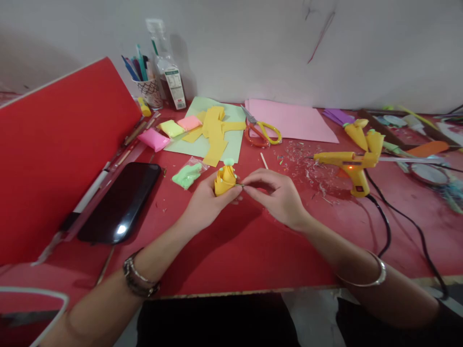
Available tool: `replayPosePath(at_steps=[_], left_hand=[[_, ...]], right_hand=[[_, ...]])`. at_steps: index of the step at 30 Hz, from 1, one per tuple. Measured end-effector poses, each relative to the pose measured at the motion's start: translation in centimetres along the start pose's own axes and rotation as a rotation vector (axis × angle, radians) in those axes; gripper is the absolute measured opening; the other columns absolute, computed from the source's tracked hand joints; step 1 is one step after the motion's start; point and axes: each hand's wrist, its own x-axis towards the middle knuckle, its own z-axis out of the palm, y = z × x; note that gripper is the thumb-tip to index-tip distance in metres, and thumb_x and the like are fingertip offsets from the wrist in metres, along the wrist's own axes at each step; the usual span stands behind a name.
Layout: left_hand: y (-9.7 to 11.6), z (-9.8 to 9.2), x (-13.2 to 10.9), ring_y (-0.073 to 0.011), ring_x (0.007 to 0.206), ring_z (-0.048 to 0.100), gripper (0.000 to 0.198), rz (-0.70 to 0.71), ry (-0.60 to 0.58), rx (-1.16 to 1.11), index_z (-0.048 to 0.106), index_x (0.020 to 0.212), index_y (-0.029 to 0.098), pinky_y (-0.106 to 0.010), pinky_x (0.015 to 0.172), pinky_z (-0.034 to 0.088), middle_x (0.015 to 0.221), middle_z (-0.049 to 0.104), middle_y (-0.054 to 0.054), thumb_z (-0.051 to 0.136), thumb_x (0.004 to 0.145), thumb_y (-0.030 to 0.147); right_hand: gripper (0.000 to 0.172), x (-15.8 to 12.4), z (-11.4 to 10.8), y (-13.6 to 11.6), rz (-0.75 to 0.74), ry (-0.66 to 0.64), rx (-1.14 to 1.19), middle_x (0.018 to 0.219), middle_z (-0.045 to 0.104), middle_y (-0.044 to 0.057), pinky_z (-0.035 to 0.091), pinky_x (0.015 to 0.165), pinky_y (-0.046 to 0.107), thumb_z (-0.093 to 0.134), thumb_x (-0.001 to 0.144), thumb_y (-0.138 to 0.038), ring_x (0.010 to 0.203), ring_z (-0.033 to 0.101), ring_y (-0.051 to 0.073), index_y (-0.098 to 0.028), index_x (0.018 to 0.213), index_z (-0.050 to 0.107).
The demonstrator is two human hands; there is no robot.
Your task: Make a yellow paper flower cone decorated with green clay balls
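My left hand [208, 202] is closed around a rolled yellow paper flower [224, 182], thumb across its lower part. Pale green dabs dot the flower, with a larger green blob at its top. Close against it, my right hand [277, 195] pinches a thin, short stick [240, 185] between thumb and fingertips. The stick's tip meets the flower's side; its exact end is too small to make out. Left of the flower lies an opened packet of light green clay [188, 175].
Yellow paper strips [215, 132] lie on a green sheet [235, 152]. Scissors [260, 132] rest by pink sheets [300, 123]. A lit yellow glue gun [352, 166] with its cord stands right, near finished yellow paper pieces [356, 135]. A phone [121, 202] and a red board [61, 159] are left.
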Motion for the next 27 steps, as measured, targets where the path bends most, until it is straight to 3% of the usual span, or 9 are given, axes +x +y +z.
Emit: replayPosePath(at_steps=[4,11,19,27], left_hand=[[-0.1,0.0,0.0,-0.0061,0.054,0.055,0.017,0.003,-0.003,0.007,0.051,0.078,0.014,-0.017,0.055,0.048,0.062,0.057,0.005,0.06,0.067,0.023],[-0.1,-0.1,-0.1,-0.0076,0.052,0.053,0.013,0.08,0.012,0.214,0.048,0.076,0.016,-0.019,0.054,0.045,0.058,0.054,0.005,0.056,0.071,0.024],[-0.8,-0.3,-0.3,-0.013,0.076,0.053,0.013,0.485,-0.006,0.766,0.05,0.085,0.017,-0.025,0.069,0.042,0.084,0.058,-0.001,0.052,0.072,0.013],[-0.7,-0.5,-0.3,-0.0129,0.075,0.053,0.014,0.495,-0.002,0.848,0.05,0.088,0.018,-0.024,0.068,0.042,0.085,0.058,-0.001,0.051,0.075,0.013]], right_hand=[[0.006,0.1,0.1,0.1,0.018,0.027,0.02,0.072,0.061,-0.001,0.047,0.063,0.022,0.056,0.072,-0.013,0.068,0.057,0.009,-0.018,0.072,0.059],[0.005,0.8,-0.5,0.7,0.161,0.286,0.237,0.057,0.055,-0.005,0.045,0.052,0.019,0.051,0.075,-0.018,0.051,0.052,0.005,-0.018,0.071,0.054],[0.012,0.9,-0.5,1.0,0.25,0.282,0.465,0.052,0.056,-0.007,0.043,0.046,0.016,0.061,0.068,-0.021,0.046,0.05,0.003,-0.019,0.064,0.049],[0.008,0.9,-0.6,0.8,0.323,0.291,0.474,0.063,0.065,-0.002,0.048,0.052,0.021,0.058,0.072,-0.026,0.049,0.054,0.005,-0.018,0.07,0.059]])
